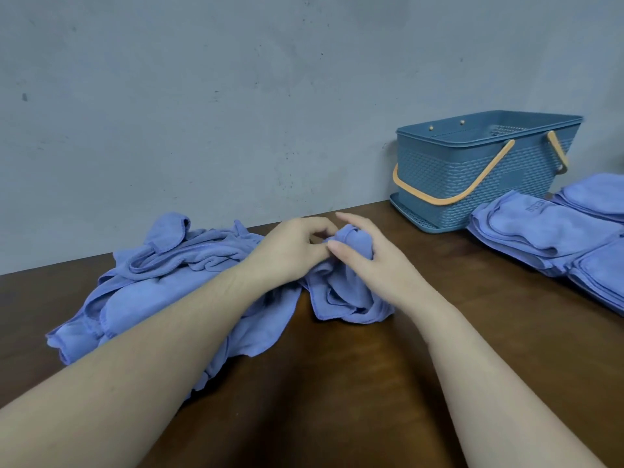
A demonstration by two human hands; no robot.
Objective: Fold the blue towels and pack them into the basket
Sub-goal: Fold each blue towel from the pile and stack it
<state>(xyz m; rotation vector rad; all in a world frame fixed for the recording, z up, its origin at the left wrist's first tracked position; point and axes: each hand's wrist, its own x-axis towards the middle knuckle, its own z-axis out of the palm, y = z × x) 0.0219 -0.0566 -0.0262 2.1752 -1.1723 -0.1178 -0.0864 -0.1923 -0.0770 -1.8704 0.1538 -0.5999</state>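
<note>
A crumpled blue towel [344,298] hangs bunched at the middle of the table, its lower edge on the wood. My left hand [290,248] pinches its top from the left and my right hand [364,251] grips the bunched top from the right. A loose heap of unfolded blue towels [152,282] lies to the left, partly under my left forearm. Several folded blue towels [553,231] lie flat at the right. The blue plastic basket [449,170] with orange handles stands at the back right; no towel shows above its rim.
The dark wooden table [337,383] ends at a grey wall [236,96] right behind the towels and basket. Bare wood shows between my forearms and in front of the folded towels.
</note>
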